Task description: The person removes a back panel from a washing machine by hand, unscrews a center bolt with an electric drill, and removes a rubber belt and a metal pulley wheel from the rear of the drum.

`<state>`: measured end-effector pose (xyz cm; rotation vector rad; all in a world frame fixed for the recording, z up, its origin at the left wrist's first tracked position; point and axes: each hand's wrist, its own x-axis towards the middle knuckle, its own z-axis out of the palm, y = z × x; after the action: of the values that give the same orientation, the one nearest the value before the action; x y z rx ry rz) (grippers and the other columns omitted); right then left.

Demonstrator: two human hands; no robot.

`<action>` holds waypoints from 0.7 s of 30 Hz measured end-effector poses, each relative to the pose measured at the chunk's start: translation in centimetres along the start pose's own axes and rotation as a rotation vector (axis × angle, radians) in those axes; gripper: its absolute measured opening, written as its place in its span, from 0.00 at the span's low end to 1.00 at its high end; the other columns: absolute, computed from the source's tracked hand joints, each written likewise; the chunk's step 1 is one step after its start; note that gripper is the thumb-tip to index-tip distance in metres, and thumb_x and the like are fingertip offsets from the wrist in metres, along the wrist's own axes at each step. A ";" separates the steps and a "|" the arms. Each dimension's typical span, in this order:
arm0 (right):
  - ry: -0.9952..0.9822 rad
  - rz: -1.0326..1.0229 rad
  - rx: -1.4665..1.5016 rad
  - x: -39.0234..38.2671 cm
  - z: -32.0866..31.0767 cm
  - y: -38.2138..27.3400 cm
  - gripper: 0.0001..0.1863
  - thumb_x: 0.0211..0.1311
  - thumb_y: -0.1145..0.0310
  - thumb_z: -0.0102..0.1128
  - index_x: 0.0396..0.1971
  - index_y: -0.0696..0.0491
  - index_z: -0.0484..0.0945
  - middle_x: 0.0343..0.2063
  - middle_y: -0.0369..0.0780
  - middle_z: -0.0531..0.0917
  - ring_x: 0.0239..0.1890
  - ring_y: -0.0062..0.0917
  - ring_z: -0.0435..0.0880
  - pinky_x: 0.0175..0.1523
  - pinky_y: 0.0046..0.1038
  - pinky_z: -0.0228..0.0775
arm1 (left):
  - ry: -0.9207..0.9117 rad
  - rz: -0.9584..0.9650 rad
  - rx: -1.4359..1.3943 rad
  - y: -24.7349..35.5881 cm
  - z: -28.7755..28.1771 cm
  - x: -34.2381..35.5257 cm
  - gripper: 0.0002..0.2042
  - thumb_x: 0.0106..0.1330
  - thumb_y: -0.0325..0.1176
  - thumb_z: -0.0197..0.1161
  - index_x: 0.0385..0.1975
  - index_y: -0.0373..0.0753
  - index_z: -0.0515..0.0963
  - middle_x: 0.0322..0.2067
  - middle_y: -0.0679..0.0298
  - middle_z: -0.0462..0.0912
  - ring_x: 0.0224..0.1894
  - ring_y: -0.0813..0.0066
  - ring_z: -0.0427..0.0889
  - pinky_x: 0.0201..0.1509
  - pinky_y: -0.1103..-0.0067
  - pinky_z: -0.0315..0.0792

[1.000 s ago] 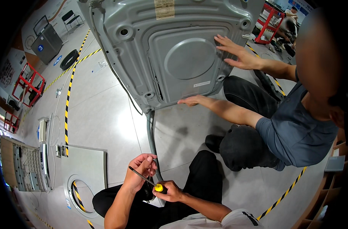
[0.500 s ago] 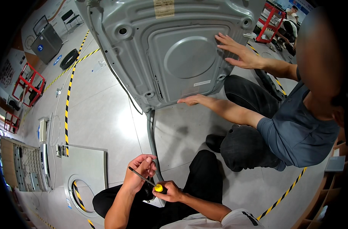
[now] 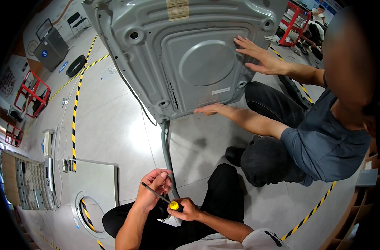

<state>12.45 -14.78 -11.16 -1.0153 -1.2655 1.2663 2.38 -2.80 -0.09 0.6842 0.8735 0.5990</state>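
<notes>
My right hand (image 3: 187, 209) is wrapped round the handle of a screwdriver (image 3: 173, 205) with a yellow-and-black grip. Its dark shaft slants up and left, passing by my left hand (image 3: 153, 191). The left fingers are curled in a pinch; whatever is between them is too small to make out. Ahead stands a grey metal appliance panel (image 3: 152, 58), tilted, with a raised round disc and recessed holes. A grey corrugated hose (image 3: 165, 146) runs down from its lower corner behind my left hand.
At right a crouching co-worker (image 3: 323, 141) rests both hands on the appliance. A flat panel with a round opening (image 3: 94, 175) lies left of my knees. Black-and-yellow tape (image 3: 75, 116) crosses the floor. A black ring (image 3: 76, 65) and red carts (image 3: 31, 98) stand farther left.
Hardly anything differs. The whole view has shifted very slightly; both my hands keep the same pose, and the co-worker's hands stay on the appliance.
</notes>
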 end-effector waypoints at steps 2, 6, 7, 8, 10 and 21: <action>-0.016 0.017 -0.009 -0.1 -0.1 0.1 0.08 0.51 0.71 0.63 0.26 0.59 0.76 0.22 0.41 0.79 0.25 0.28 0.79 0.32 0.26 0.68 | -0.005 0.002 0.000 0.0 0.1 0.0 0.10 0.66 0.33 0.56 0.39 0.33 0.76 0.23 0.64 0.77 0.22 0.82 0.70 0.27 0.84 0.65; -0.028 0.032 -0.011 -0.1 -0.2 0.3 0.09 0.51 0.70 0.64 0.27 0.60 0.76 0.23 0.42 0.80 0.25 0.30 0.80 0.33 0.27 0.69 | -0.009 -0.003 -0.002 0.0 0.2 0.0 0.10 0.65 0.33 0.57 0.38 0.33 0.76 0.23 0.64 0.77 0.22 0.82 0.70 0.27 0.84 0.65; -0.025 0.033 -0.004 -0.1 -0.2 0.2 0.09 0.51 0.70 0.64 0.27 0.60 0.76 0.23 0.42 0.80 0.25 0.30 0.80 0.33 0.27 0.69 | -0.010 -0.005 -0.003 0.1 0.2 0.0 0.10 0.65 0.33 0.57 0.38 0.33 0.76 0.23 0.64 0.77 0.22 0.82 0.70 0.27 0.84 0.65; -0.024 0.033 0.006 -0.1 -0.2 0.1 0.09 0.51 0.70 0.64 0.27 0.60 0.76 0.23 0.42 0.80 0.25 0.30 0.80 0.33 0.27 0.69 | -0.007 -0.007 -0.003 0.1 0.3 -0.1 0.10 0.65 0.33 0.57 0.38 0.33 0.76 0.23 0.64 0.77 0.22 0.81 0.70 0.27 0.84 0.65; -0.027 0.035 0.013 0.0 -0.3 -0.1 0.09 0.51 0.70 0.64 0.27 0.60 0.76 0.23 0.42 0.80 0.26 0.29 0.81 0.33 0.27 0.70 | -0.001 -0.011 -0.002 0.2 0.5 -0.2 0.10 0.66 0.33 0.57 0.38 0.33 0.76 0.23 0.64 0.77 0.22 0.81 0.70 0.27 0.84 0.65; -0.024 0.054 -0.009 0.0 -0.3 0.0 0.08 0.50 0.71 0.64 0.26 0.59 0.76 0.22 0.42 0.80 0.25 0.30 0.80 0.33 0.27 0.69 | -0.005 -0.016 0.011 -0.2 0.1 0.2 0.10 0.66 0.34 0.56 0.39 0.33 0.75 0.23 0.64 0.76 0.22 0.80 0.69 0.28 0.84 0.65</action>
<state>12.77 -14.72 -11.18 -1.0501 -1.2708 1.3185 2.56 -2.82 -0.28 0.6873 0.8772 0.5781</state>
